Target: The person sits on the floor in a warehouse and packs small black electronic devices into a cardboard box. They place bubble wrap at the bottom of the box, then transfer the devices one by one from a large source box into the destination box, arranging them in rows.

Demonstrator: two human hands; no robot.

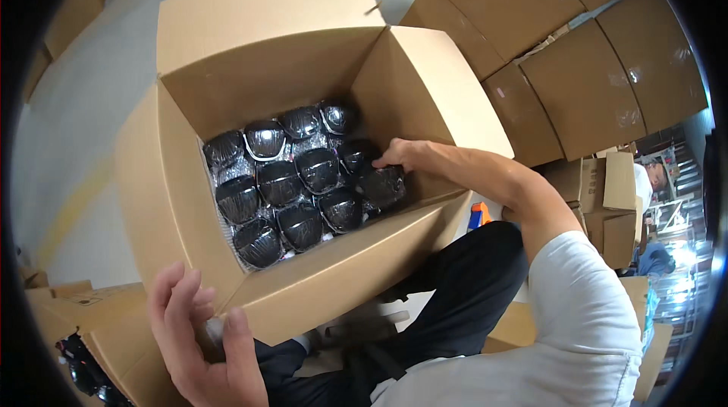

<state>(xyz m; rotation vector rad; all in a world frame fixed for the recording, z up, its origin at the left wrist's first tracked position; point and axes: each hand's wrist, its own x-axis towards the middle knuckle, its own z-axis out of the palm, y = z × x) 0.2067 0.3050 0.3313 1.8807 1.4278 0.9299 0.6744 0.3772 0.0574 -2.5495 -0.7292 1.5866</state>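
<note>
A large open cardboard box (334,270) stands before me. Inside, several rounded black items in shiny clear plastic wrap (279,182) sit in rows on bubble wrap (224,173). My right hand (397,154) reaches over the box's right side, closed on the wrapped black item (383,185) in the near right corner. That item is slightly tilted, and part of my grip on it is hidden. Near the box's front left corner, my left hand (203,342) is held palm up with fingers curved and apart, nothing visible in it.
Stacked closed cartons (561,50) rise at the right. A second open box (114,339) at the lower left holds more black wrapped items (87,373). An orange and blue tool (479,215) lies beside my knee. Other people (654,179) are in the right background.
</note>
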